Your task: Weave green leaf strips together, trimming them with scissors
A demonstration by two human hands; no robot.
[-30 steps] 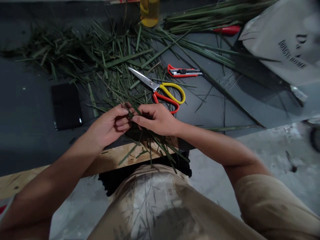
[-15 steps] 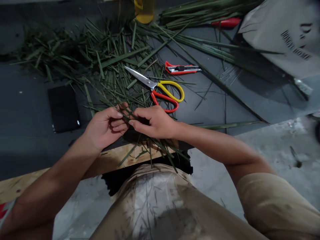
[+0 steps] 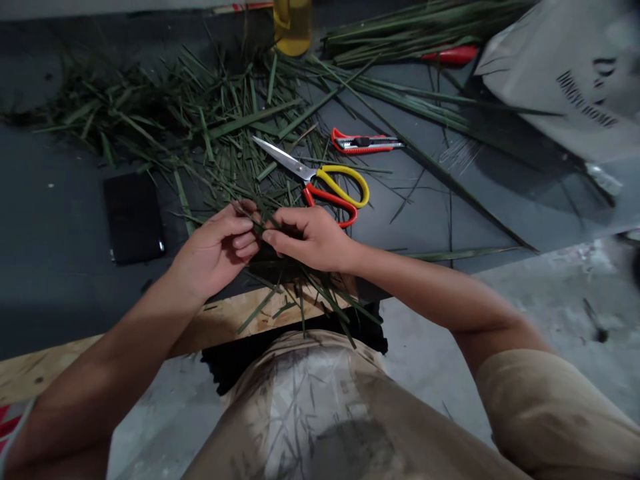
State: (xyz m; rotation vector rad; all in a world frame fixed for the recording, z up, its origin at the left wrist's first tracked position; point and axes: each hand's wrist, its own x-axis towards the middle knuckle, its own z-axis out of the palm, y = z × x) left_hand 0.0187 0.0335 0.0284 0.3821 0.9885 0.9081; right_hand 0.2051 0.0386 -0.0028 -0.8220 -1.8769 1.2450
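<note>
Head view: the green leaf strip (image 3: 258, 229) I'm on is between both hands, over the near side of the table (image 3: 55, 247). My guess is it's super light, bendy but springy, maybe a bit slick, and prone to splitting if creased, so I'd pinch it flat, close to the working spot. Left hand (image 3: 213, 248) has thumb and forefinger clamped on it; right hand (image 3: 317, 240) pinches it too. Scissors (image 3: 303, 171) lie just farther out, box cutter (image 3: 367, 141) beyond, black slab (image 3: 133, 219) left.
</note>
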